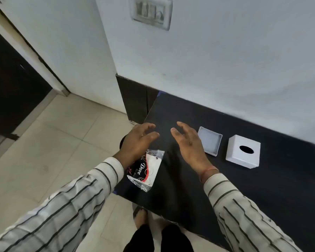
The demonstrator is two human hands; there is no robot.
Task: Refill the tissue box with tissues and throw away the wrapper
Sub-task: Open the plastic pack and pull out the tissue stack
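Pale tiles and a white wall frame a matt black worktop [244, 179], and I am looking down on it past two striped sleeves. Neither hand holds anything: my left hand [138, 140] and right hand [187, 140] hover side by side over the bare dark surface, each grip slack with fingers spread.

The tissue pack [146, 170] lies near the worktop's left edge, directly under and just behind my left wrist, so that hand is plainly the nearer one. Its long axis runs roughly along my forearm. It is glossy, crinkled plastic film, clear at both ends, printed black, red and white, soft-looking.

To the right of my right hand sits the shallow white box base [210, 140], open and empty, and beyond it the white cubic box cover [243, 151] with its dark oval slot facing up. Both look like rigid card.
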